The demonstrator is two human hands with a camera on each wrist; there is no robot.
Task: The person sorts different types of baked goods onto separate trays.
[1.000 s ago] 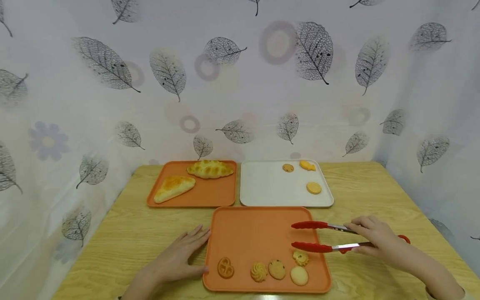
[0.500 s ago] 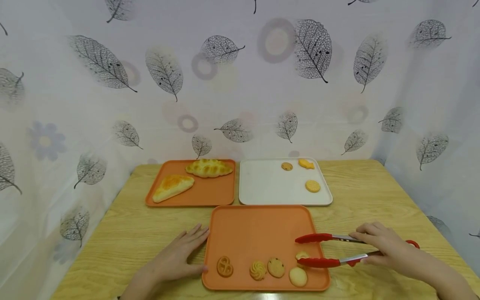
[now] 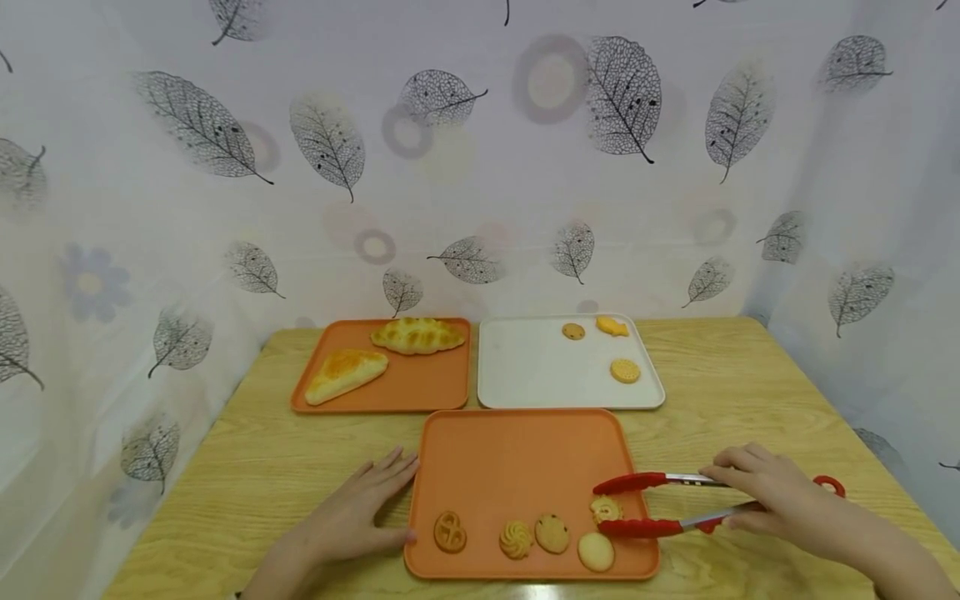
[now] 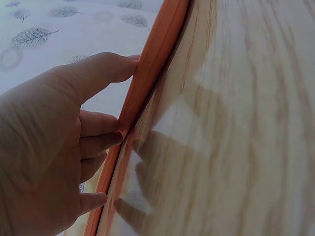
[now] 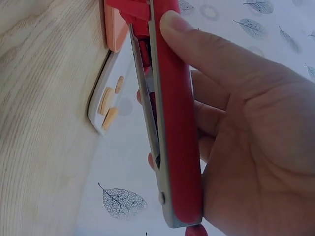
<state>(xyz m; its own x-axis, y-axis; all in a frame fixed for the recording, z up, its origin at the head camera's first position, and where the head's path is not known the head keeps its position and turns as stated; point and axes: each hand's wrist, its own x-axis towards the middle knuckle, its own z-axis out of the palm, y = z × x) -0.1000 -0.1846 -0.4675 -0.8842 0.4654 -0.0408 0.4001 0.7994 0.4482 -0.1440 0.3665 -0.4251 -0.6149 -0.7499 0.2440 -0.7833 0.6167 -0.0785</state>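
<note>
Right hand (image 3: 783, 504) off the right side of the near tray (image 3: 517, 458), thumb and fingers wrapped about a pair of red-tipped tongs (image 3: 701, 519); in the right wrist view the thumb lies on the red handle; the tongs reach in over the near tray's right rim, arms spread apart, one tip to either side of a ruffled cookie (image 3: 606, 507) by that rim; whether they touch it, cannot tell. Left hand (image 3: 356, 517) at the near tray's left rim, fingers extended, thumb and fingertips against the edge, nothing gripped. Along the front of the near tray, left to right: pretzel cookie (image 3: 450, 532), swirl cookie (image 3: 516, 540), chip cookie (image 3: 552, 533), smooth round cookie (image 3: 596, 552). Just beyond the near tray, to its left, an orange tray (image 3: 427, 387) bearing a triangular bread (image 3: 347, 375) and a long ridged bread (image 3: 417, 336); straight beyond the near tray, a white tray (image 3: 540, 367) with a small cookie (image 3: 573, 332), a fish-shaped cracker (image 3: 612, 326) and a round cracker (image 3: 625, 371); all on a wooden table (image 3: 750, 383); leaf-print cloth (image 3: 480, 192) behind.
</note>
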